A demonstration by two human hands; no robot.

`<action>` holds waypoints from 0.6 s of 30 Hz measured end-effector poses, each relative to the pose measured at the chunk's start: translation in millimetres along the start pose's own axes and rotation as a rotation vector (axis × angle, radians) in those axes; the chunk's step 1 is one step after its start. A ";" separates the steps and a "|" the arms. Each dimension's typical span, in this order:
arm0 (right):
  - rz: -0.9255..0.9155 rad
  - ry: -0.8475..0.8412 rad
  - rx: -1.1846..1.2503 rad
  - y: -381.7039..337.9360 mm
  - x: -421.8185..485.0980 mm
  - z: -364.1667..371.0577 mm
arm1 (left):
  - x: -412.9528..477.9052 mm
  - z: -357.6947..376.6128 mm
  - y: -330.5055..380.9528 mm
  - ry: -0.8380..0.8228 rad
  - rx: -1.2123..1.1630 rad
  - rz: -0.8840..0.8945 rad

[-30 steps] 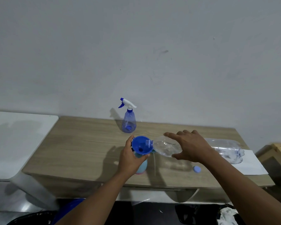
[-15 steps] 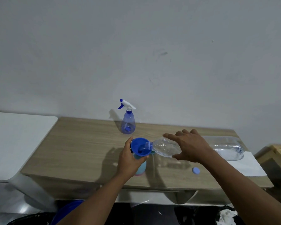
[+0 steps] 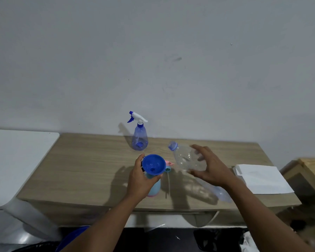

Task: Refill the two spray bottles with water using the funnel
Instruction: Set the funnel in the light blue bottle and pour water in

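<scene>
Nearest you, your left hand point(image 3: 139, 179) wraps its fingers point(image 3: 153, 177) round the upper part of the pale blue spray bottle point(image 3: 154, 189), which stands upright near the front edge of the table point(image 3: 84, 171). The blue funnel point(image 3: 153, 164) sits in that bottle's neck, its bowl facing up. Your right hand point(image 3: 214, 169) grips the clear plastic water bottle point(image 3: 186, 159), thumb underneath and fingers spread over the top. The bottle is tilted. Its open mouth points up and to the left, near the funnel's rim but apart from it, and its base slopes down below your right wrist. Just behind the funnel a pink and teal trigger head point(image 3: 168, 165) lies on the table, its thin tube running toward you. A sheet of white paper point(image 3: 262, 179) lies on the table to the right. Farther back, the 2nd spray bottle point(image 3: 139, 138), blue-tinted with a white trigger, stands upright close to the wall point(image 3: 153, 60).
</scene>
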State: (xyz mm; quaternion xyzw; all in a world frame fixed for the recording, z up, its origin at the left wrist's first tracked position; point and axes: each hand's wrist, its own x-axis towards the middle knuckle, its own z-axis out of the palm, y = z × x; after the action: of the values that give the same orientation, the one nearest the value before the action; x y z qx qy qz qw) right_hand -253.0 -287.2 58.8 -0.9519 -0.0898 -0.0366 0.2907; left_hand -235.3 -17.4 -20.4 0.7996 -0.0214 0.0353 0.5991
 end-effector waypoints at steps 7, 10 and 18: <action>0.110 0.416 0.266 18.6 1.8 4.7 | -1.2 -0.6 2.1 -0.006 0.003 -0.005; 0.178 0.526 0.313 21.8 0.7 7.1 | -2.0 -0.4 3.0 -0.006 0.003 -0.008; 0.282 0.595 0.448 25.9 -1.3 22.3 | -2.7 -0.8 5.1 0.001 0.001 -0.001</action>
State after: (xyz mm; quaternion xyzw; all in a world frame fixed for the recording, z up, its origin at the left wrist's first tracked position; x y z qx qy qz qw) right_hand -248.9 -296.0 26.0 -0.8157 0.1240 -0.2500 0.5067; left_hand -238.4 -18.1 -15.6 0.7999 -0.0205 0.0355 0.5988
